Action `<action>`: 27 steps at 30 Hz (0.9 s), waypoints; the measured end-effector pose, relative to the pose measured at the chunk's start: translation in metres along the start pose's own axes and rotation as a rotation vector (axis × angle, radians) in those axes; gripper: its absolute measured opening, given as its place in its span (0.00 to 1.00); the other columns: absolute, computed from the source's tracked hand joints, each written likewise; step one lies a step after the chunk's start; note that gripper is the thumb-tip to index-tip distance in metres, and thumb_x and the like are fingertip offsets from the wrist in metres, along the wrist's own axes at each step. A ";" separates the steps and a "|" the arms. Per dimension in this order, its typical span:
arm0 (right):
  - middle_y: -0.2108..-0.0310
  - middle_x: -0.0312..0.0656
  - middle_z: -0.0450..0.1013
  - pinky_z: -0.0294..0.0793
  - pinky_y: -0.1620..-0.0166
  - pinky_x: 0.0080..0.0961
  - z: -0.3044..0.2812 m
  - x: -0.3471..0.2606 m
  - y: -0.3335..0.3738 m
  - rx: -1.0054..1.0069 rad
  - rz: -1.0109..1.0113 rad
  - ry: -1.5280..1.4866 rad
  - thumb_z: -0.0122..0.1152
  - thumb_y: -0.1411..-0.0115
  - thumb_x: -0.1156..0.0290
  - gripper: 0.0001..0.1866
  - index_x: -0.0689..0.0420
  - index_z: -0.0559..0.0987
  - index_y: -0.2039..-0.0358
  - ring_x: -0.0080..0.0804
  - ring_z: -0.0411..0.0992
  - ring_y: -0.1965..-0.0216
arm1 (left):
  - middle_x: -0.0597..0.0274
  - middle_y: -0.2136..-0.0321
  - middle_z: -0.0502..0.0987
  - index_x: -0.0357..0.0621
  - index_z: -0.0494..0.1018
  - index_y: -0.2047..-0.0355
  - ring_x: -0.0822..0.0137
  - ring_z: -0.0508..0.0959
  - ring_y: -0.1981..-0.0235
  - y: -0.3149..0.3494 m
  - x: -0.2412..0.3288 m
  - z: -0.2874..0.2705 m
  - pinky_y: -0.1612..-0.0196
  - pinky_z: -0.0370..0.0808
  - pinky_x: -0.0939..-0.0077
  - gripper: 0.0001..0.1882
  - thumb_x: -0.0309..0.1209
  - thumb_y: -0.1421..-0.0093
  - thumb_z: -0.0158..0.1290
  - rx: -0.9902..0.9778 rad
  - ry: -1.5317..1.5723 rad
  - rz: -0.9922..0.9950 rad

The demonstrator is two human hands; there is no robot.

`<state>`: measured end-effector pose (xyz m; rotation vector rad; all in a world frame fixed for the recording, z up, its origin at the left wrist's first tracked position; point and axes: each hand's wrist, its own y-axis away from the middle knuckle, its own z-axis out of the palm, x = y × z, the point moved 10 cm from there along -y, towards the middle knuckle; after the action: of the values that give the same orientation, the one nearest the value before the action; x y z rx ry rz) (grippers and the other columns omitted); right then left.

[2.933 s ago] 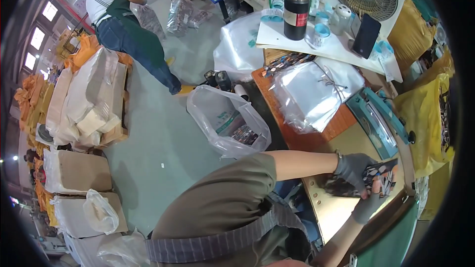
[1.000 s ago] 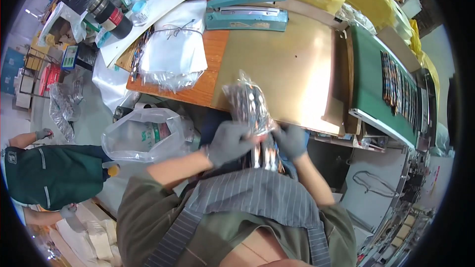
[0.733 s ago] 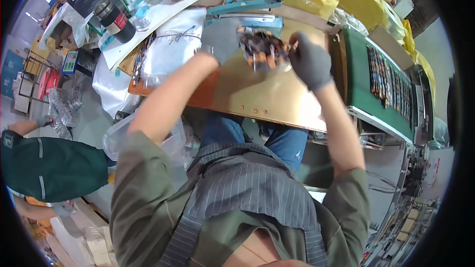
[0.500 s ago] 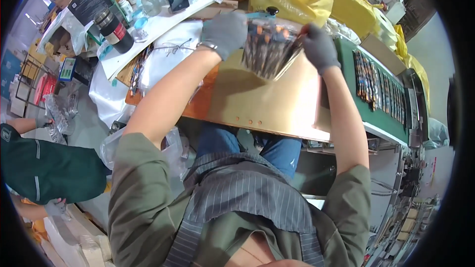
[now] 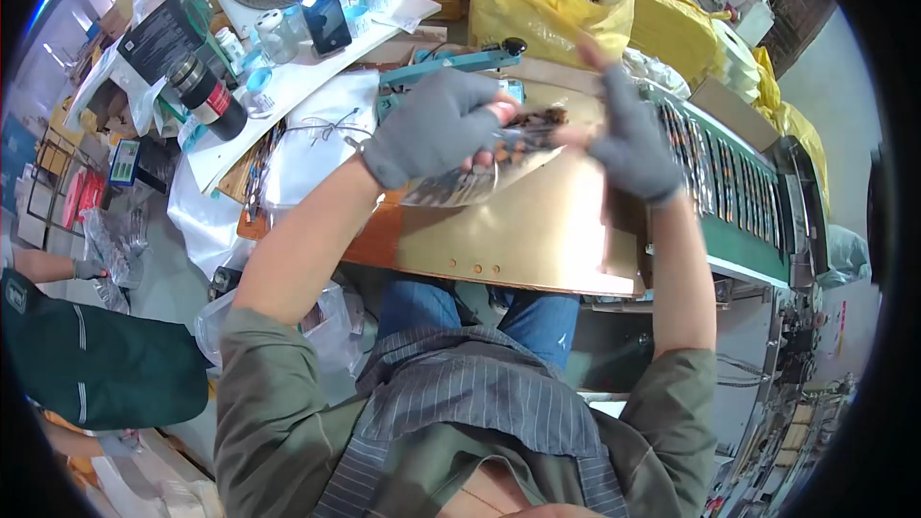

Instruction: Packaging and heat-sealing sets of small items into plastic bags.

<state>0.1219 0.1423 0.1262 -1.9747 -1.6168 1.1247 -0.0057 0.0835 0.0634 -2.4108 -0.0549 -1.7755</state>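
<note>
My left hand [image 5: 436,129], in a grey glove with bare fingertips, is closed around a clear plastic bag [image 5: 460,190] of slim dark pieces with orange marks. The bag lies tilted over a shiny tan work board [image 5: 537,240], its lower end out to the left under the hand. My right hand [image 5: 638,149], gloved alike, is smeared by motion at the bag's right end. Its fingers are stretched up and apart, with the thumb towards the bag; whether it touches cannot be made out. Behind the left hand is a teal lever tool [image 5: 460,62] with a black knob.
To the right, a green conveyor belt [image 5: 724,240] carries rows of slim dark packs [image 5: 734,177]. A yellow sack [image 5: 537,14] of loose pieces stands behind. On the left, a white shelf [image 5: 297,86] holds a flask [image 5: 206,96], a phone [image 5: 324,17] and jars. A co-worker [image 5: 106,355] is at far left.
The bag has gone from hanging upright between both hands to lying tilted in my left hand. My right hand has let go and opened. Both hands came nearer.
</note>
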 end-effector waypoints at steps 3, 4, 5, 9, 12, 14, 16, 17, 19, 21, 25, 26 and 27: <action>0.75 0.52 0.71 0.68 0.71 0.30 0.072 0.029 0.026 -0.274 -0.031 -0.037 0.55 0.41 0.63 0.12 0.58 0.72 0.64 0.47 0.71 0.73 | 0.60 0.75 0.76 0.31 0.71 0.58 0.76 0.75 0.78 0.001 0.022 0.004 0.72 0.73 0.83 0.16 0.29 0.45 0.52 -0.066 0.008 0.124; 0.79 0.51 0.70 0.68 0.75 0.32 0.077 0.042 0.033 -0.256 0.065 -0.060 0.54 0.41 0.63 0.10 0.57 0.74 0.69 0.49 0.70 0.77 | 0.60 0.75 0.76 0.31 0.71 0.58 0.76 0.75 0.78 -0.006 0.017 -0.001 0.72 0.73 0.83 0.16 0.29 0.45 0.52 -0.076 0.013 0.127; 0.87 0.49 0.66 0.65 0.80 0.33 0.072 0.035 0.024 -0.113 0.146 -0.201 0.53 0.41 0.64 0.12 0.57 0.73 0.77 0.50 0.67 0.83 | 0.60 0.69 0.76 0.33 0.69 0.54 0.75 0.76 0.72 -0.002 0.025 -0.025 0.68 0.74 0.81 0.20 0.27 0.48 0.55 0.101 -0.168 0.306; 0.85 0.48 0.69 0.67 0.77 0.35 0.120 0.082 0.006 -0.199 0.199 0.135 0.52 0.41 0.61 0.14 0.56 0.72 0.77 0.46 0.69 0.82 | 0.62 0.64 0.76 0.39 0.71 0.55 0.72 0.74 0.65 -0.014 -0.124 -0.004 0.59 0.70 0.77 0.28 0.32 0.59 0.65 -0.008 0.102 -0.097; 0.78 0.49 0.72 0.69 0.74 0.41 0.163 0.177 0.004 -0.148 0.271 0.400 0.49 0.41 0.53 0.16 0.53 0.71 0.69 0.50 0.72 0.76 | 0.64 0.69 0.77 0.39 0.75 0.64 0.73 0.75 0.69 -0.030 -0.226 0.004 0.63 0.71 0.79 0.20 0.35 0.57 0.65 0.077 0.124 -0.312; 0.71 0.51 0.72 0.71 0.69 0.42 0.140 0.250 -0.003 0.086 0.650 0.397 0.46 0.41 0.47 0.21 0.54 0.70 0.66 0.53 0.72 0.71 | 0.64 0.69 0.77 0.38 0.76 0.65 0.73 0.75 0.70 -0.036 -0.264 0.001 0.64 0.71 0.79 0.19 0.35 0.56 0.65 0.259 0.476 -0.367; 0.69 0.51 0.72 0.71 0.66 0.41 0.130 0.276 -0.030 0.296 0.437 0.418 0.49 0.43 0.47 0.22 0.56 0.71 0.67 0.55 0.71 0.70 | 0.65 0.70 0.77 0.38 0.76 0.66 0.74 0.75 0.70 -0.055 -0.272 0.005 0.65 0.72 0.79 0.18 0.34 0.56 0.66 0.248 0.512 -0.363; 0.69 0.51 0.72 0.71 0.66 0.41 0.140 0.262 -0.046 0.295 0.439 0.396 0.49 0.43 0.47 0.22 0.56 0.71 0.67 0.55 0.71 0.70 | 0.65 0.71 0.77 0.38 0.76 0.65 0.74 0.74 0.70 -0.057 -0.286 -0.004 0.65 0.72 0.79 0.18 0.34 0.56 0.65 0.276 0.575 -0.424; 0.70 0.51 0.71 0.69 0.66 0.40 0.165 0.207 -0.100 0.029 0.380 0.351 0.54 0.46 0.50 0.21 0.59 0.71 0.72 0.50 0.70 0.68 | 0.66 0.71 0.76 0.38 0.75 0.65 0.73 0.75 0.71 -0.070 -0.300 -0.025 0.66 0.71 0.78 0.18 0.33 0.55 0.65 0.373 0.670 -0.428; 0.72 0.50 0.70 0.69 0.67 0.40 0.166 0.201 -0.111 0.046 0.371 0.334 0.54 0.46 0.51 0.20 0.59 0.72 0.73 0.50 0.70 0.69 | 0.66 0.71 0.76 0.38 0.75 0.66 0.72 0.75 0.71 -0.076 -0.302 -0.042 0.66 0.71 0.78 0.17 0.32 0.55 0.64 0.443 0.693 -0.426; 0.72 0.49 0.71 0.69 0.68 0.41 0.206 0.302 -0.035 -0.186 0.645 0.572 0.53 0.46 0.58 0.14 0.57 0.73 0.76 0.50 0.71 0.69 | 0.65 0.71 0.76 0.38 0.75 0.67 0.73 0.75 0.72 -0.082 -0.316 -0.035 0.66 0.70 0.79 0.16 0.33 0.54 0.64 0.497 0.707 -0.466; 0.72 0.49 0.71 0.69 0.68 0.41 0.212 0.299 -0.027 -0.195 0.647 0.565 0.53 0.46 0.58 0.14 0.57 0.73 0.76 0.50 0.71 0.69 | 0.65 0.71 0.76 0.38 0.75 0.66 0.73 0.75 0.72 -0.076 -0.325 -0.030 0.66 0.70 0.79 0.17 0.35 0.54 0.63 0.484 0.696 -0.518; 0.72 0.49 0.72 0.69 0.69 0.42 0.211 0.288 -0.024 -0.126 0.616 0.535 0.52 0.46 0.59 0.14 0.57 0.73 0.77 0.50 0.71 0.70 | 0.65 0.71 0.76 0.38 0.75 0.66 0.73 0.75 0.72 -0.070 -0.325 -0.030 0.66 0.70 0.79 0.17 0.35 0.54 0.63 0.497 0.697 -0.529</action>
<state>-0.0431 0.3739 -0.0903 -2.6560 -0.8426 0.5752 -0.1400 0.1671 -0.2302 -1.4206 -0.9867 -2.3499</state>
